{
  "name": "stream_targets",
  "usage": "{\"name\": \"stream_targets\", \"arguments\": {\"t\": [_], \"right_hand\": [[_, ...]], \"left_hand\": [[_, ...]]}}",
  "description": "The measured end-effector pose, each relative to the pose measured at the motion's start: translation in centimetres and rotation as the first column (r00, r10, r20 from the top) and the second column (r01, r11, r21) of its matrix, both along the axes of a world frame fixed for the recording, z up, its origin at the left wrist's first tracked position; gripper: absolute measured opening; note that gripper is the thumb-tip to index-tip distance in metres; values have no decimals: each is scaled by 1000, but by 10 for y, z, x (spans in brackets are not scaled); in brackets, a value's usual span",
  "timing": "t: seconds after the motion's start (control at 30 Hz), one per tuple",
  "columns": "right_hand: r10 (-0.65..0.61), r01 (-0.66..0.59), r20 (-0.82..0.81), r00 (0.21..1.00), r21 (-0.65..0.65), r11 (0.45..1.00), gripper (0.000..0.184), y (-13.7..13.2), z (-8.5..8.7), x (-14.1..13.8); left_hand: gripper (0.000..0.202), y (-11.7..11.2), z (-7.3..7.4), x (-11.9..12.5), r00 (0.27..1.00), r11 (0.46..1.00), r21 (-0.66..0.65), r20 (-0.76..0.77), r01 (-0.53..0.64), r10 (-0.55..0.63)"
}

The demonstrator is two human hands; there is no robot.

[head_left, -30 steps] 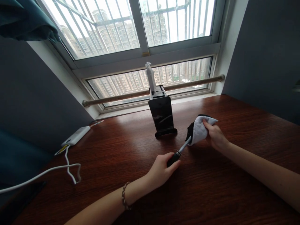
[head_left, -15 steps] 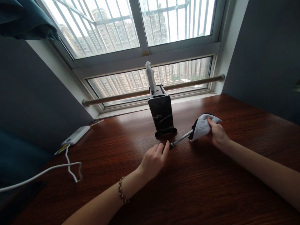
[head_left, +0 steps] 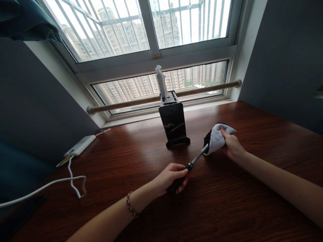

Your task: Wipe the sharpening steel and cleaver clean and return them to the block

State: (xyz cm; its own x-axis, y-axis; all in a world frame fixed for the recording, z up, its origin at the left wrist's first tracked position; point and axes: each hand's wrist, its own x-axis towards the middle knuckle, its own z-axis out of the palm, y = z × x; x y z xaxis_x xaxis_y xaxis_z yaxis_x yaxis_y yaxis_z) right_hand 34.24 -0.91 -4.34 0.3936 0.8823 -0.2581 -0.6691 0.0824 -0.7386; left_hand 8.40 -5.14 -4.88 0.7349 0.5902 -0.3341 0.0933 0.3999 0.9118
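My left hand (head_left: 176, 176) is wrapped round the black handle of a sharpening steel (head_left: 199, 156), thumb on top. Its grey metal rod slants up to the right, and the far end is hidden inside a folded cloth (head_left: 217, 139). White on one side and black on the other, the cloth is pinched in my right hand (head_left: 233, 143), with the thumb on the white face. Both hands are above the brown wooden table (head_left: 141, 151).
A black tissue box (head_left: 173, 122) with a tissue (head_left: 161, 80) sticking up stands behind my hands. At the left lie a white power bank (head_left: 80, 146) and a white cable (head_left: 42, 188). A barred window (head_left: 153, 57) and a rail (head_left: 207, 90) are beyond the table.
My left hand has turned over and moved slightly right and down, so more of the black handle shows. The cloth has shifted a little along the rod, still in my right hand.
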Motion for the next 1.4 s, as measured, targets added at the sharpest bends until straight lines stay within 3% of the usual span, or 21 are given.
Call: {"name": "stream_targets", "arguments": {"t": [0.13, 0.23, 0.3, 0.4, 0.5, 0.7, 0.93, 1.17, 1.4], "right_hand": [[128, -127, -5, 992, 55, 990, 8, -10, -1, -12], [300, -299, -3, 954, 68, 952, 19, -26, -7, -27], [426, -426, 12, 905, 79, 901, 27, -38, -13, -38], [620, -621, 43, 784, 82, 779, 30, -54, -19, -50], [711, -716, 84, 698, 61, 696, 31, -62, -22, -56], [710, -738, 227, 667, 65, 672, 34, -59, -26, -53], [674, -730, 404, 618, -22, 683, 37, -60, -25, -51], [596, -737, 581, 554, 10, 676, 35, -58, -27, -48], [490, -780, 744, 454, 66, 622, 21, -56, -33, -44]], "left_hand": [[31, 4, -1, -2, 999, 995, -96, 39, -11, 15], [30, 3, -2, -1, 999, 997, -73, 48, 1, 2], [29, 0, -2, 0, 999, 1000, -27, 45, 14, -12], [29, -3, -2, 3, 999, 999, 39, 28, 32, -33], [30, -4, -1, 4, 999, 996, 81, 6, 39, -40], [36, -4, 0, 4, 999, 993, 109, -16, 35, -33], [28, -4, 2, 7, 986, 982, 176, -165, 65, -36], [25, -5, 0, 5, 993, 991, 126, -110, 47, -33], [30, -3, 0, 3, 995, 990, 102, -53, 93, -88]]}}
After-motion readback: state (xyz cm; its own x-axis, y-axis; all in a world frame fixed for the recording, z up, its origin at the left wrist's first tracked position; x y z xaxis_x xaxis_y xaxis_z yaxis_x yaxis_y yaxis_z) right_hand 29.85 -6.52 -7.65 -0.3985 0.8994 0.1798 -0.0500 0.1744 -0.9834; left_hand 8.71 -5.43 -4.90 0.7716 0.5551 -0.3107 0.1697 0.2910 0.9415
